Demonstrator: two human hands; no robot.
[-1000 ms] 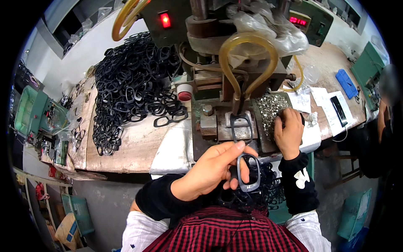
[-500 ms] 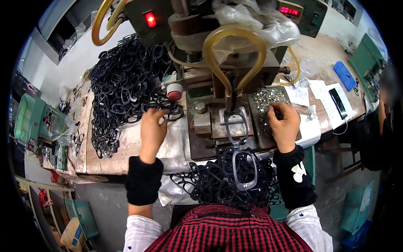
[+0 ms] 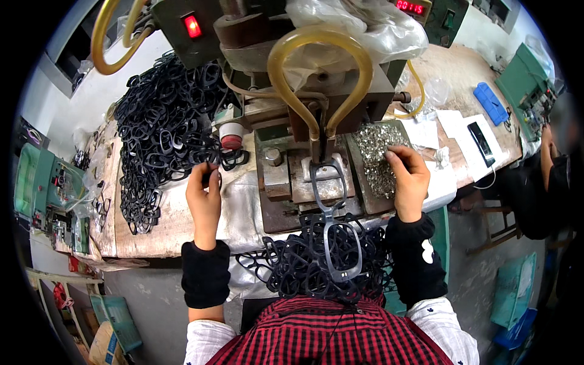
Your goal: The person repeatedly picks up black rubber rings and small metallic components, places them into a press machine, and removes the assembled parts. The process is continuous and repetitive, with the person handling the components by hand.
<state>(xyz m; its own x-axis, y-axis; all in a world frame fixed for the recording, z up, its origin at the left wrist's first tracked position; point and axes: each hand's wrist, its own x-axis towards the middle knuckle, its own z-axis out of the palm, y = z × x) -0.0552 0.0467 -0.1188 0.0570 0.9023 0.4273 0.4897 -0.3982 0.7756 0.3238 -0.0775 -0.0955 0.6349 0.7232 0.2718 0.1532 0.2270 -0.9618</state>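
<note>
A dark grey eyeglass frame (image 3: 342, 250) rests in the press (image 3: 304, 188), one lens rim under the press head and the other hanging toward me over the front edge. My left hand (image 3: 204, 198) is by the near edge of a large heap of black eyeglass frames (image 3: 167, 115), its thumb and fingers drawn together; what they pinch, if anything, is hard to see. On the other side, my right hand (image 3: 410, 179) hovers at the tray of small shiny metal pieces (image 3: 374, 149). Its thumb and forefinger are pressed together; anything between them is too small to name.
More black frames (image 3: 292, 261) lie piled against my lap below the press. A yellow hose (image 3: 277, 61) loops over the press, beside a red button (image 3: 231, 141). Papers and a black phone (image 3: 480, 143) lie to the right, near a blue case (image 3: 491, 103). A person (image 3: 541, 182) sits far right.
My left hand has shifted slightly toward me, and its fingers have come together. The right hand stays over the metal pieces. The whole view has shifted a little; the frame in the press stays put.
</note>
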